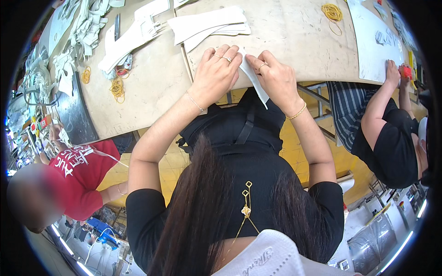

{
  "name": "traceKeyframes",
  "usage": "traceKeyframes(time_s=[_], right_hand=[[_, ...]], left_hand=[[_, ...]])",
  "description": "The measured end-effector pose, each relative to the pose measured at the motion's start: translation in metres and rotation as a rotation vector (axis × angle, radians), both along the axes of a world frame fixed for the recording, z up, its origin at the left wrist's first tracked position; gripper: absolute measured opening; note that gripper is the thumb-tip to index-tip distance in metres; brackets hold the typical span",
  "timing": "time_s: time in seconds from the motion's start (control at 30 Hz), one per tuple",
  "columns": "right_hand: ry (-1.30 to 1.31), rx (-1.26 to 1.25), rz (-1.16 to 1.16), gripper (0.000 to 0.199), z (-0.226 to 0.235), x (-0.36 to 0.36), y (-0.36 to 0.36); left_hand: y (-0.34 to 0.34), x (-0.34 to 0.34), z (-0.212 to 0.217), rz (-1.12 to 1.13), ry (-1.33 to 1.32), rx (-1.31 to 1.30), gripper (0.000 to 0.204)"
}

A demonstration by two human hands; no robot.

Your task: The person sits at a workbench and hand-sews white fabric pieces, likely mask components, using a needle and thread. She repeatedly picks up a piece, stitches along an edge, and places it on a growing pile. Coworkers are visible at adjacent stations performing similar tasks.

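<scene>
Far left of my view there's a heap of white cut strips (83,23) and some yellow rubber bands (118,87) on the tan board surface (152,87). My left hand (215,73) is curled, fingers pressing down on one end of a narrow white fabric strip (254,78) at the surface's near edge. My right hand (276,78) pinches that same strip just beside it, the free end hanging over the edge. Far right, a co-worker's hand (393,71) is on a white sheet (370,41).

Bright even light, strong fisheye bending, black vignette at the rim
</scene>
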State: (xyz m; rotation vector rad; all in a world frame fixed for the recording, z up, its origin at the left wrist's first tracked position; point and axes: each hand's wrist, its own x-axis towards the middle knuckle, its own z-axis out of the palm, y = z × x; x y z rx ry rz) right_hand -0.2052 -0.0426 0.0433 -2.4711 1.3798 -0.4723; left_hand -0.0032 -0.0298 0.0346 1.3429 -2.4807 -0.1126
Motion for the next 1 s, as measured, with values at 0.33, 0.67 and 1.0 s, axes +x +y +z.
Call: traceKeyframes(time_s=[0.33,0.67,1.0], right_hand=[[0.105,0.019,0.056,0.046,0.0,-0.008,0.004],[0.091,-0.009,0.131,0.033,-0.005,0.028,-0.014],[0.04,0.076,0.041,0.034,0.018,-0.019,0.024]], left_hand=[[-0.004,0.003,0.003,0.266,-0.003,0.099,0.045],[0.0,0.015,-0.011,0.086,0.285,0.092,0.06],[0.002,0.018,-0.016,0.064,0.131,0.087,0.058]])
